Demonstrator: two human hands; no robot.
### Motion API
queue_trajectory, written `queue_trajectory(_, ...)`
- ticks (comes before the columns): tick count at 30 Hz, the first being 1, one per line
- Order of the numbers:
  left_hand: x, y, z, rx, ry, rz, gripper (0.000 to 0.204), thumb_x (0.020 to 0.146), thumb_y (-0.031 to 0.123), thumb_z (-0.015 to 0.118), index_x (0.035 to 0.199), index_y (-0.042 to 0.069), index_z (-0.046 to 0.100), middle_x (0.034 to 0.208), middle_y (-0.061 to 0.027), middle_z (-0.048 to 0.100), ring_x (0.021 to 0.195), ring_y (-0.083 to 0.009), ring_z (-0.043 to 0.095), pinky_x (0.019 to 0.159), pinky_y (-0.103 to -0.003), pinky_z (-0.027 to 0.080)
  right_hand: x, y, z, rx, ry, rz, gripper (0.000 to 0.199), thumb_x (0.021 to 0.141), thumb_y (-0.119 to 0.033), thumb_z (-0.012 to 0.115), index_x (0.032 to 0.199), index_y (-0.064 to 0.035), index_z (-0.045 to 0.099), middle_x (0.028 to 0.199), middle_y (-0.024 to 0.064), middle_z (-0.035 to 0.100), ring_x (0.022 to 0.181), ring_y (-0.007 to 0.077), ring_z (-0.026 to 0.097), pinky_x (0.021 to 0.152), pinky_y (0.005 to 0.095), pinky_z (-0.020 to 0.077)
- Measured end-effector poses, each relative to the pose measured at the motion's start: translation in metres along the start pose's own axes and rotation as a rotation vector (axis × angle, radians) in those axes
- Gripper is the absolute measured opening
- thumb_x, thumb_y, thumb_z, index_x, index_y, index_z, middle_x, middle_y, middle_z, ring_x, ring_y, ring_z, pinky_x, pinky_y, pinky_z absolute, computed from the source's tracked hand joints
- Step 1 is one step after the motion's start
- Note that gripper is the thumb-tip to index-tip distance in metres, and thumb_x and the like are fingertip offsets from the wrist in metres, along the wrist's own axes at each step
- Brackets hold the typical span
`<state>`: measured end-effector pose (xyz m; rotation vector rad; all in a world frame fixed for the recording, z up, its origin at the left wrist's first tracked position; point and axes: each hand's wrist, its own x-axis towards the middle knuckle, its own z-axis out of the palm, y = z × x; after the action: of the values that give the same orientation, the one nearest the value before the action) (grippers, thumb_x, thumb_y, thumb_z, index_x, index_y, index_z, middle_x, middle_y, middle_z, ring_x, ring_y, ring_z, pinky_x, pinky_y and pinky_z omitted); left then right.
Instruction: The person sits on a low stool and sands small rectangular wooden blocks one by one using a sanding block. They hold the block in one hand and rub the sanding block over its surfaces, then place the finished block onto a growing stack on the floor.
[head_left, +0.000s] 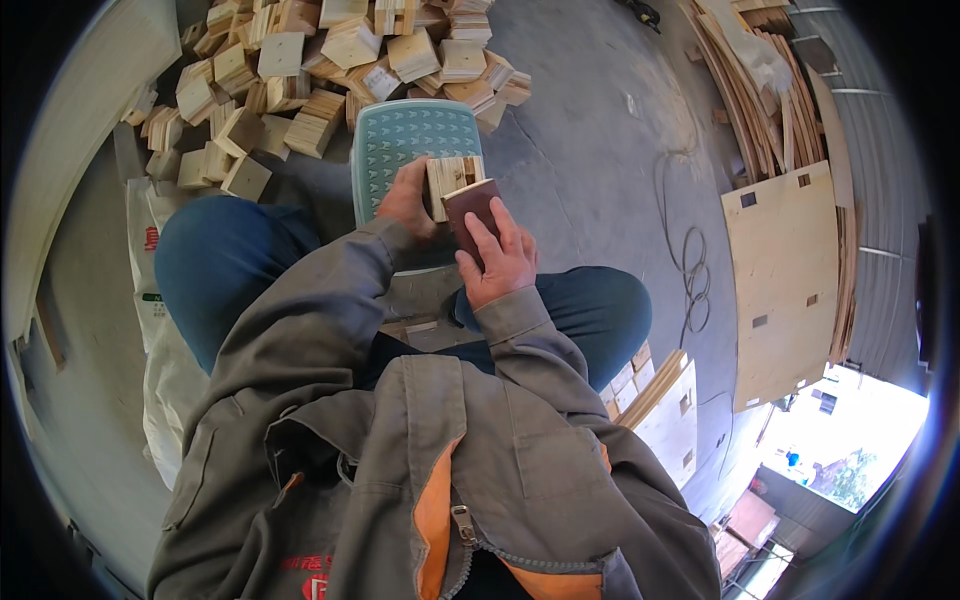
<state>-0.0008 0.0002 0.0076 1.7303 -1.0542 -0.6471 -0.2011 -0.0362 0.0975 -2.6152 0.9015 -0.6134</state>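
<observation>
The scene is viewed steeply downward from head height, close over the lap, edges bent toward the frame's rim.

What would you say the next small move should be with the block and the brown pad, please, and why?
Probably draw the brown pad along the block face. The right hand already presses the pad against the block, the left hand steadies the block over the green stool, and the two are in contact. Which face needs work cannot be told.

A white woven sack (150,300) with red and green print lies on the floor (600,150), at the person's left side.
</observation>
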Motion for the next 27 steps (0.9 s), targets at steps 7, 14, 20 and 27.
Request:
queue_trajectory(7,0.000,-0.015,0.003,-0.055,-0.004,0.027,0.105,0.066,0.025,0.093,0.154,0.008,0.039,0.147,-0.0242,0.049,0.137,-0.0423,0.052,0.115,-0.044,0.047,0.077,-0.007,0.020,-0.134,-0.054,0.083,0.053,0.087,-0.023,0.079,0.140,-0.0232,0.071,0.160,0.0072,0.052,0.131,0.0363,0.056,0.112,0.0505,0.0450)
queue_trajectory(14,0.001,-0.005,-0.003,-0.058,-0.020,0.029,0.104,0.064,0.019,0.093,0.153,0.008,0.040,0.145,-0.0220,0.050,0.138,-0.0426,0.050,0.117,-0.045,0.046,0.148,-0.012,0.030,-0.220,-0.179,0.228,0.052,0.089,-0.028,0.077,0.141,-0.0248,0.070,0.160,0.0069,0.052,0.132,0.0367,0.055,0.115,0.0510,0.0422)
queue_trajectory(20,0.000,-0.004,-0.004,-0.038,-0.045,-0.002,0.103,0.065,0.022,0.093,0.153,0.008,0.041,0.149,-0.0246,0.049,0.141,-0.0447,0.050,0.118,-0.044,0.045,0.083,-0.002,0.029,-0.154,-0.058,0.063,0.055,0.088,-0.027,0.078,0.143,-0.0228,0.069,0.162,0.0080,0.050,0.131,0.0362,0.054,0.113,0.0519,0.0425)
queue_trajectory(27,0.002,-0.010,0.001,-0.073,-0.030,0.013,0.100,0.074,0.032,0.093,0.154,0.005,0.039,0.149,-0.0278,0.048,0.141,-0.0452,0.050,0.118,-0.044,0.044,0.001,-0.025,-0.002,-0.093,-0.108,-0.058,0.057,0.084,-0.024,0.081,0.140,-0.0226,0.071,0.161,0.0095,0.049,0.126,0.0359,0.054,0.108,0.0524,0.0439)
